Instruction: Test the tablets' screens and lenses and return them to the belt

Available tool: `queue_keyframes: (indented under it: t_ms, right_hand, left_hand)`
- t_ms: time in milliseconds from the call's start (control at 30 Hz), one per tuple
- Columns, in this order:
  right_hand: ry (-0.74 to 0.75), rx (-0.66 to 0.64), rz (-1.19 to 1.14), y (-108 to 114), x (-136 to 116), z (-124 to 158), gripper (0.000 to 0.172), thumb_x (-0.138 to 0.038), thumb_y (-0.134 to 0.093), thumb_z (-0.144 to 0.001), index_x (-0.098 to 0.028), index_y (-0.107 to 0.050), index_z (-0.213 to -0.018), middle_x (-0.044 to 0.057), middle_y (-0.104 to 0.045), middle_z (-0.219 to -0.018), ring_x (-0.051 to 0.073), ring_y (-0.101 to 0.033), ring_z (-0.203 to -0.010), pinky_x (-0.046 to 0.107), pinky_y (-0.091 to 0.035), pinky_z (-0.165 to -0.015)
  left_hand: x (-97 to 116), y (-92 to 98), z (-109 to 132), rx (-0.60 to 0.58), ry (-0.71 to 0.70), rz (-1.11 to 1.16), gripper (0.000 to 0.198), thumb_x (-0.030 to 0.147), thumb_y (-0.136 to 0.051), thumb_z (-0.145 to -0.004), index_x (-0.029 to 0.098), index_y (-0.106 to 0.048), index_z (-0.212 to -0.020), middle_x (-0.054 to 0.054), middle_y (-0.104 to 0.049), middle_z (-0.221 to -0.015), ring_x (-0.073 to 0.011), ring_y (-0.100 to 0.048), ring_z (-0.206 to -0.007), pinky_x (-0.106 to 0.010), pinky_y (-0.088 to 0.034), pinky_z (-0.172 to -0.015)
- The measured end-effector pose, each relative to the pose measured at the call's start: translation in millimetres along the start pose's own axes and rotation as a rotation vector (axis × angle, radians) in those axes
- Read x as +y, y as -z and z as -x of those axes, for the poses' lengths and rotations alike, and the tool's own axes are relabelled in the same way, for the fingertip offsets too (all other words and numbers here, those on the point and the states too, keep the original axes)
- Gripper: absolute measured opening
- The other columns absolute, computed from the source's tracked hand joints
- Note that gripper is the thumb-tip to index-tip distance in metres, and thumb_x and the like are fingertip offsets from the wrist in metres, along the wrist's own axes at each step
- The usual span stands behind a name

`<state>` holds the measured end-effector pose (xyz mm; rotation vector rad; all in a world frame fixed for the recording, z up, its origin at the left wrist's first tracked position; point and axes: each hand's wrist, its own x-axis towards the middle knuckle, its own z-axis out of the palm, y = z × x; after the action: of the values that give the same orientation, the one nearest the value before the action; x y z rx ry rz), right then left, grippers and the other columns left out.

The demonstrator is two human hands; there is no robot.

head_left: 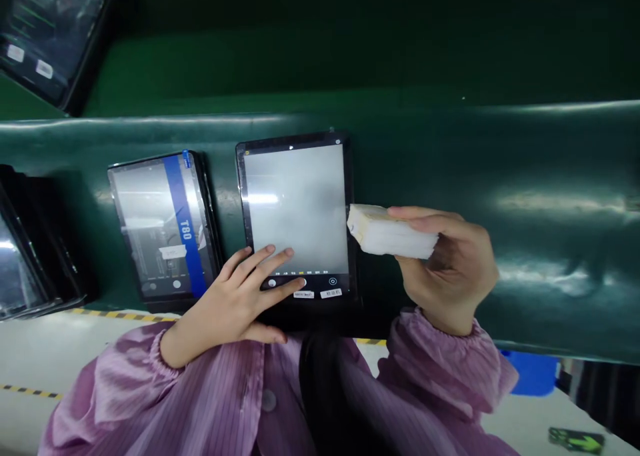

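Note:
In front of me a tablet (300, 203) lies face up, its screen lit with a pale grey camera picture. Two small white stickers sit on its lower edge. My left hand (245, 293) rests over the tablet's lower left corner, fingers spread, one fingertip by the round shutter button. My right hand (445, 256) grips a white block (395, 233) between thumb and fingers, just right of the tablet's edge. The block looks like a stack of folded wipes or a foam pad; I cannot tell which.
To the left lies another lit tablet (155, 223) with a blue T80 strip. Stacked tablets (45, 243) stand at the far left edge. A film-covered tablet (50, 36) lies on the raised green level at the upper left. A blue bin (533, 374) stands below the green table (525, 156).

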<state>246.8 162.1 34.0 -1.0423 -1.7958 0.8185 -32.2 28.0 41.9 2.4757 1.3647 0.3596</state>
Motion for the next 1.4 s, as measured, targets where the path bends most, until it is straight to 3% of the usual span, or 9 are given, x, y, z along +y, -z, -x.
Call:
queue_keyframes:
  t_ms: [133,267,367,433,567,667,767,1267,1400]
  right_hand:
    - [-0.024,-0.027,0.096,1,-10,-1,0.040,-0.011,-0.078,-0.084,-0.031,-0.066,-0.116,0.002,-0.077,-0.116,0.029,-0.076,-0.102,0.049,-0.063,-0.083]
    - [-0.083,-0.024,0.334,2,-24,-8,0.020,-0.024,-0.077,-0.086,-0.030,-0.070,-0.104,0.005,-0.078,-0.112,0.035,-0.076,-0.100,0.056,-0.061,-0.081]
    - [-0.118,-0.063,0.546,-4,-39,-19,0.011,-0.036,-0.074,-0.088,-0.031,-0.071,-0.097,0.005,-0.079,-0.109,0.038,-0.076,-0.098,0.057,-0.059,-0.073]
    - [-0.147,-0.103,0.497,-18,-52,-26,0.013,-0.038,-0.075,-0.087,-0.032,-0.072,-0.098,0.004,-0.079,-0.111,0.037,-0.076,-0.100,0.056,-0.059,-0.075]
    - [0.086,-0.149,0.219,-78,-79,-30,0.032,-0.017,-0.080,-0.082,-0.030,-0.070,-0.110,0.001,-0.079,-0.111,0.030,-0.077,-0.099,0.046,-0.065,-0.080]
    - [0.141,-0.284,0.172,-130,-90,-28,0.042,-0.009,-0.073,-0.086,-0.030,-0.065,-0.121,-0.001,-0.077,-0.119,0.025,-0.075,-0.109,0.040,-0.065,-0.090]
    - [0.115,-0.361,0.096,-162,-88,-28,0.039,-0.009,-0.070,-0.089,-0.029,-0.063,-0.121,-0.001,-0.076,-0.121,0.023,-0.074,-0.112,0.037,-0.065,-0.091]
    - [0.043,-0.401,0.208,-170,-89,-24,0.039,-0.007,-0.071,-0.085,-0.030,-0.064,-0.115,0.000,-0.076,-0.118,0.028,-0.074,-0.110,0.049,-0.064,-0.093]
    - [0.039,-0.407,0.200,-170,-87,-26,0.040,-0.007,-0.071,-0.085,-0.031,-0.064,-0.117,0.001,-0.076,-0.119,0.027,-0.074,-0.111,0.048,-0.063,-0.094]
  left_hand:
    - [-5,0.8,31,0.268,0.175,0.092,0.054,0.061,-0.031,-0.106,0.039,-0.061,-0.144,-0.007,-0.055,-0.152,-0.0297,-0.049,-0.138,-0.047,-0.034,-0.119]
    - [-25,2.2,87,0.732,0.686,0.173,0.057,0.049,-0.061,-0.099,0.037,-0.050,-0.153,-0.006,-0.047,-0.159,-0.0330,-0.043,-0.147,-0.053,-0.036,-0.121]
    - [-41,1.6,129,0.910,0.988,0.277,0.068,0.053,-0.065,-0.095,0.033,-0.044,-0.157,-0.008,-0.044,-0.164,-0.0344,-0.038,-0.153,-0.054,-0.032,-0.124]
    - [-48,-1.8,148,0.922,1.105,0.429,0.070,0.050,-0.066,-0.096,0.035,-0.040,-0.159,-0.009,-0.044,-0.165,-0.0329,-0.041,-0.152,-0.053,-0.032,-0.125]
    - [-52,-15.9,157,0.829,1.114,0.739,0.082,0.047,-0.073,-0.092,0.037,-0.032,-0.162,-0.010,-0.045,-0.165,-0.0333,-0.044,-0.151,-0.056,-0.034,-0.126]
    - [-47,-26.6,148,0.776,1.083,0.704,0.101,0.041,-0.085,-0.083,0.038,-0.026,-0.164,-0.009,-0.033,-0.171,-0.0336,-0.029,-0.159,-0.055,-0.023,-0.131]
    - [-42,-31.7,140,0.757,1.079,0.674,0.110,0.038,-0.088,-0.080,0.037,-0.019,-0.166,-0.010,-0.025,-0.174,-0.0344,-0.023,-0.161,-0.056,-0.020,-0.132]
    - [-43,-36.3,130,0.758,1.102,0.453,0.109,0.045,-0.083,-0.082,0.029,-0.017,-0.167,-0.017,-0.034,-0.168,-0.0379,-0.037,-0.153,-0.060,-0.031,-0.125]
    - [-44,-40.2,136,0.826,1.006,0.610,0.086,0.060,-0.056,-0.098,0.029,-0.016,-0.167,-0.015,-0.030,-0.171,-0.0362,-0.030,-0.158,-0.061,-0.028,-0.127]
